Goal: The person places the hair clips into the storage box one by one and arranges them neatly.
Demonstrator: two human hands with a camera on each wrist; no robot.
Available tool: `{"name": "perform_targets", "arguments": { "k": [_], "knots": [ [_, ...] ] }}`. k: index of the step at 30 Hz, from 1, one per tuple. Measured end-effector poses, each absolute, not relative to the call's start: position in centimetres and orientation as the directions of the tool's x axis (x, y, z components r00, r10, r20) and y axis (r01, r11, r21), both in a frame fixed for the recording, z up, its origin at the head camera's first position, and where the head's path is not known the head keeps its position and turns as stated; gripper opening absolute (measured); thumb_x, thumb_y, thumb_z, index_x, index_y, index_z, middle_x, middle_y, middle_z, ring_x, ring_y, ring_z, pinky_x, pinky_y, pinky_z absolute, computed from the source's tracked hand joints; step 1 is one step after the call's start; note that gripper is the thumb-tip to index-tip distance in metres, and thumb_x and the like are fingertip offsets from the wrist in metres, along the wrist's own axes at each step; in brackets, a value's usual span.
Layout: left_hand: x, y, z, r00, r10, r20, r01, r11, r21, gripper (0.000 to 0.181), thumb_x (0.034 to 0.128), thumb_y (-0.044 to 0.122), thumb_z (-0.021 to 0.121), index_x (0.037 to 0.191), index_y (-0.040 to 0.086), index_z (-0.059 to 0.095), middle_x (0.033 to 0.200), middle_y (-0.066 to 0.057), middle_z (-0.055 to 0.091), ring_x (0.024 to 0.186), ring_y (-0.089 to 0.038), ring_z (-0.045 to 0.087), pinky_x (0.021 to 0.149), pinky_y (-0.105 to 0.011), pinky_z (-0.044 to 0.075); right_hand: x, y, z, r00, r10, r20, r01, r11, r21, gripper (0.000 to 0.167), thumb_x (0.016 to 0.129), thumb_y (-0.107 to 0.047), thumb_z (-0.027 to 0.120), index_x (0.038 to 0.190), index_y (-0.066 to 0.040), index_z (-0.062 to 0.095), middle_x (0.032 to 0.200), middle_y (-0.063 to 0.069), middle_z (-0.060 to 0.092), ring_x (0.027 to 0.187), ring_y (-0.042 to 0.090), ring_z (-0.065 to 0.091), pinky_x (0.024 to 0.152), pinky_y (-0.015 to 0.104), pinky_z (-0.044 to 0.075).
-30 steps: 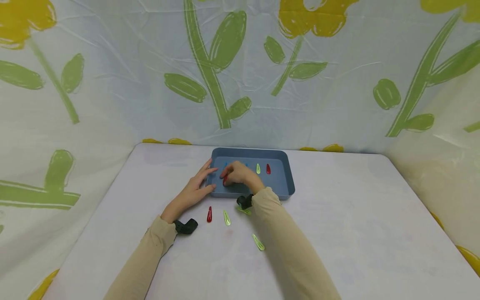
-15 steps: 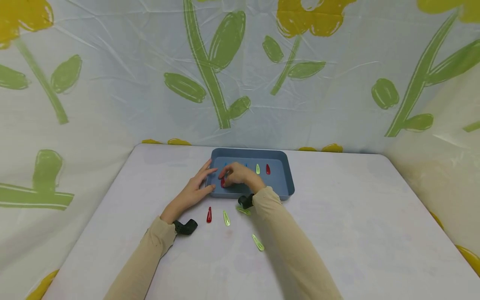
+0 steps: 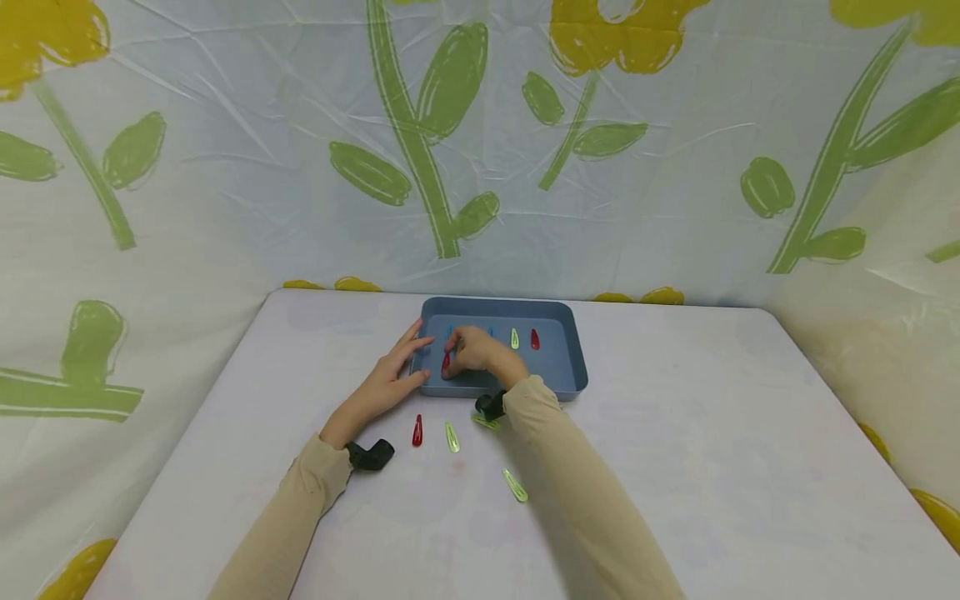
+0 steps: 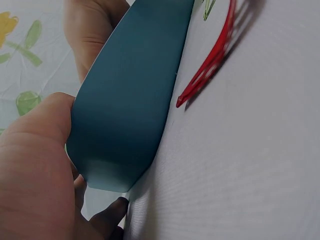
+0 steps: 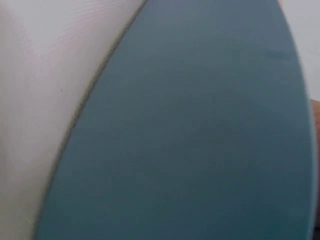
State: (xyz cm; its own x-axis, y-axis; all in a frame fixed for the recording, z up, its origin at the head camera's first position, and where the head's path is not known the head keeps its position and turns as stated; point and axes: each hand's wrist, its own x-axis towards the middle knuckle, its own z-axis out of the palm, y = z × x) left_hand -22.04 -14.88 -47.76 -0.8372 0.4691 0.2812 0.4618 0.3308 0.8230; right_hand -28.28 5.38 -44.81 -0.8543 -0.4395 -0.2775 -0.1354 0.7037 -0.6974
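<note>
In the head view, my right hand (image 3: pixel 480 350) reaches inside the blue-grey tray (image 3: pixel 570 387) and pinches a red snap hair clip (image 3: pixel 446 363) near the tray's front left. My left hand (image 3: pixel 386 382) rests on the tray's left edge with its fingers spread and fairly straight. The left wrist view shows the thumb (image 4: pixel 50 120) against the rim and other fingertips by the tray's outer corner. A green hair clip (image 3: pixel 514 338) and a red one (image 3: pixel 535 339) lie at the back of the tray. Bits of blue clips (image 3: pixel 450 332) show there, partly hidden by my right hand.
On the white table (image 3: pixel 712 433), in front of the tray, lie a red clip (image 3: pixel 417 430) and green clips (image 3: pixel 452 436), one of them (image 3: pixel 486 422) partly under my right wrist and another (image 3: pixel 515 485) nearer. A flower-patterned cloth (image 3: pixel 285 167) hangs behind the table.
The red clip in my right hand has shifted slightly left and now stands more visible by the fingertips. My left hand stays at the tray's edge.
</note>
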Motion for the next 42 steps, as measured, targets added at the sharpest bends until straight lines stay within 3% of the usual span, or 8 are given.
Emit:
{"name": "perform_targets", "arguments": {
  "k": [28, 42],
  "knots": [
    [-22.2, -15.4, -47.1, -0.840, 0.479, 0.256, 0.443, 0.333, 0.832, 0.053, 0.0958, -0.001, 0.059, 0.145, -0.008, 0.041, 0.163, -0.023, 0.010, 0.149, -0.038, 0.011, 0.115, -0.060, 0.021, -28.2, 5.0, -44.8, -0.898, -0.360, -0.254, -0.076, 0.696, -0.714, 0.038, 0.078, -0.011, 0.084, 0.108, -0.001, 0.063, 0.083, 0.004, 0.061, 0.071, 0.015, 0.052, 0.062, 0.026, 0.043],
    [-22.4, -15.6, -46.7, -0.843, 0.483, 0.235, 0.427, 0.337, 0.839, 0.054, 0.0952, -0.001, 0.058, 0.145, -0.008, 0.041, 0.164, -0.021, 0.011, 0.150, -0.037, 0.013, 0.115, -0.058, 0.022, -28.2, 5.4, -44.5, -0.909, -0.349, -0.230, -0.055, 0.646, -0.761, 0.038, 0.077, -0.010, 0.084, 0.108, 0.000, 0.066, 0.074, 0.003, 0.063, 0.065, 0.014, 0.054, 0.058, 0.026, 0.043]
  ]
}}
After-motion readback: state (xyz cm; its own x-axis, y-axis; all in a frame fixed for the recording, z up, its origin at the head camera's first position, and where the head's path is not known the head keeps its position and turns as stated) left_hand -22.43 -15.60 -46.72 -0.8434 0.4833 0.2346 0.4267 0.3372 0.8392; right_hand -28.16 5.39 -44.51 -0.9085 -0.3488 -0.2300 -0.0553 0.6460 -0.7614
